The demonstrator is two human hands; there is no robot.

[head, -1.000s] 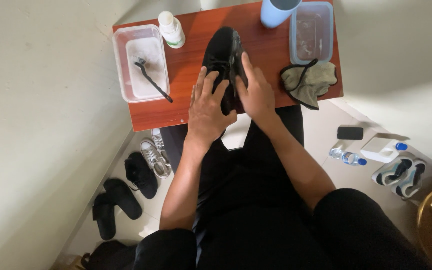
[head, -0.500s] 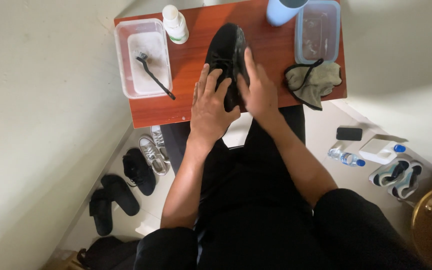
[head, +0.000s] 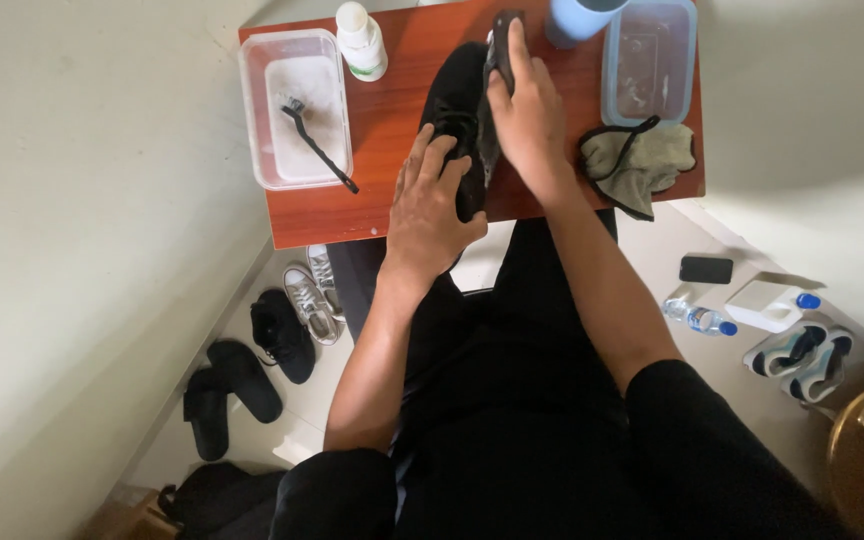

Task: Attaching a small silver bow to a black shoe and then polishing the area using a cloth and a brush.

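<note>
A black shoe (head: 455,90) lies on the red-brown wooden table (head: 392,150), with its heel toward me. My left hand (head: 432,205) grips the heel end, fingers spread over the top. Farther along the shoe's right side, my right hand (head: 527,115) wraps over it, and the fingers stretch to the dark grey edge near the toe. Both forearms reach forward over my lap in black clothing.
On the table are a clear tub (head: 252,110) with a black brush (head: 317,148), a white bottle (head: 360,40), a blue cup (head: 577,15), a blue-rimmed clear box (head: 694,60) and a grey-green cloth (head: 637,160). Shoes (head: 307,300), black slides (head: 227,390), a phone (head: 706,269) and bottles (head: 697,318) lie on the floor.
My right hand has slid from the heel area up along the shoe toward the toe. My left hand stays at the heel.
</note>
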